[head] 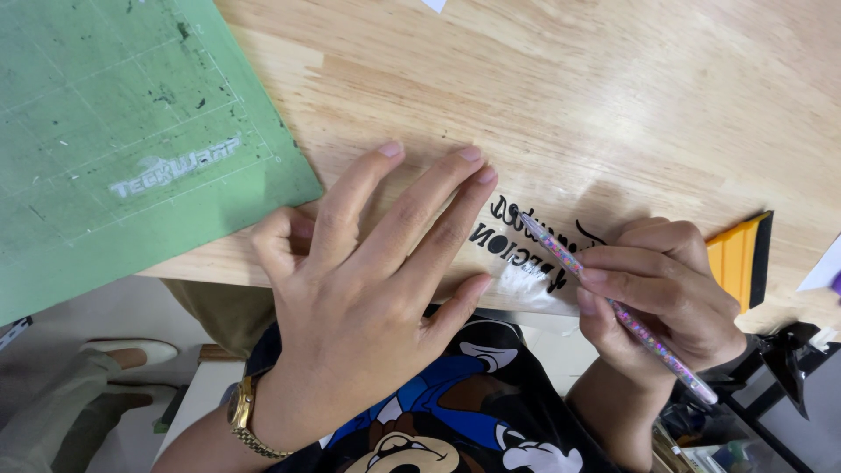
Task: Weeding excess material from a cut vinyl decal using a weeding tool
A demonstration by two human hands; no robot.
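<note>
My left hand (368,280) lies flat with fingers spread on a clear sheet of black cut lettering (526,254) at the near edge of a wooden table (561,88), pressing it down. A gold watch sits on that wrist. My right hand (661,293) grips a thin glittery pink pen-shaped tool (613,302) like a pencil; its tip touches the sheet among the letters, just right of my left fingertips. A crumpled bit of clear film lies by the letters near the table edge.
A green cutting mat (123,131) covers the table's left part. An orange and black squeegee (740,258) lies right of my right hand. A white paper corner (823,271) shows at the far right. Below the table are my printed black shirt and shoes on the floor.
</note>
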